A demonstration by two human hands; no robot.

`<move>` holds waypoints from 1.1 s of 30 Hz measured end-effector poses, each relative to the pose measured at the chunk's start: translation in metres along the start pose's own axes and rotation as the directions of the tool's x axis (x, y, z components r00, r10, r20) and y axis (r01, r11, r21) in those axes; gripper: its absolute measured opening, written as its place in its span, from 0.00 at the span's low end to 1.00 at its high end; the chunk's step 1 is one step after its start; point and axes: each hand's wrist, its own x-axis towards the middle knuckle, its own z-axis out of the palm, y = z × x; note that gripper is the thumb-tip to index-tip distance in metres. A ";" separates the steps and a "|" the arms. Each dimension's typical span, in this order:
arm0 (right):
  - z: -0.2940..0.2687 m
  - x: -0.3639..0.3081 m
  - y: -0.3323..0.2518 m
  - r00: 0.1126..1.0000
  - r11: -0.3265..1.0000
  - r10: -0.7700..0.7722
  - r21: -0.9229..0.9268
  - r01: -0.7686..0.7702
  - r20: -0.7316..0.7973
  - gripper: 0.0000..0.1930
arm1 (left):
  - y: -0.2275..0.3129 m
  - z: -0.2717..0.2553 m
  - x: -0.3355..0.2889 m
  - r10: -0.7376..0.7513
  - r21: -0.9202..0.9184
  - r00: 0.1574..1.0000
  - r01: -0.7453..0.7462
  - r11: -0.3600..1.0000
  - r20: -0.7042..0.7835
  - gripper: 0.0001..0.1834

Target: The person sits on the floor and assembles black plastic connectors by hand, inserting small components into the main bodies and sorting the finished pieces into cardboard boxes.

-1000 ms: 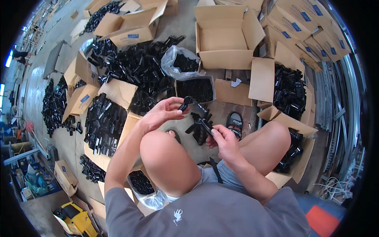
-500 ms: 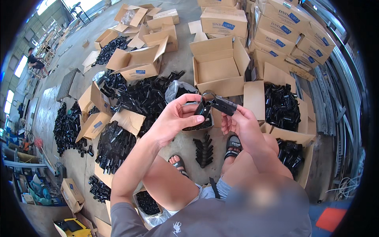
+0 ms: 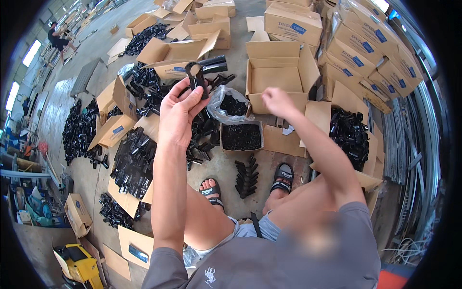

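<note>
Raised at the centre left, my left hand [image 3: 178, 115] is closed round a black pipe fitting [image 3: 202, 90]. The fitting has a round ring at its top and a tube part that points to the right. My right hand [image 3: 280, 102] is off the fitting, over the front wall of an open cardboard box [image 3: 276, 79]. Its fingers are curled together, and whatever they may hold is hidden. Between the hands and below are a small box [image 3: 263, 136] of small black parts and a clear plastic bag [image 3: 216, 107] with more parts. A row of nested black fittings [image 3: 247, 177] lies between my feet.
Heaps of black fittings [image 3: 132, 166] cover the floor to the left. An open carton of fittings [image 3: 349, 135] stands at my right, before stacked closed cartons [image 3: 358, 53]. Long metal profiles [image 3: 409, 130] lie at the far right. Another person [image 3: 57, 41] is at the far left.
My right hand has let go of the fitting and moved away to the right and up. My left hand has carried the fitting left and up. The view has shifted slightly.
</note>
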 end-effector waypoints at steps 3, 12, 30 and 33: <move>0.073 0.021 0.023 0.973 0.908 0.133 -0.416 -0.042 0.191 0.15 | -0.009 -0.029 0.007 -0.022 -0.005 0.989 0.021 1.000 -0.148 0.24; 0.241 0.124 0.093 1.000 0.953 0.007 -0.302 -0.006 0.003 0.14 | -0.017 -0.043 0.024 0.060 0.075 0.977 -0.046 0.996 -0.204 0.25; 0.291 0.184 0.075 0.988 0.862 0.117 -0.504 -0.052 0.099 0.13 | -0.043 -0.019 0.039 -0.158 -0.033 0.987 0.157 0.987 -0.019 0.28; 0.273 0.183 0.075 0.993 0.887 0.093 -0.458 -0.051 0.071 0.12 | -0.042 -0.022 0.041 -0.140 -0.029 0.990 0.140 0.990 -0.029 0.27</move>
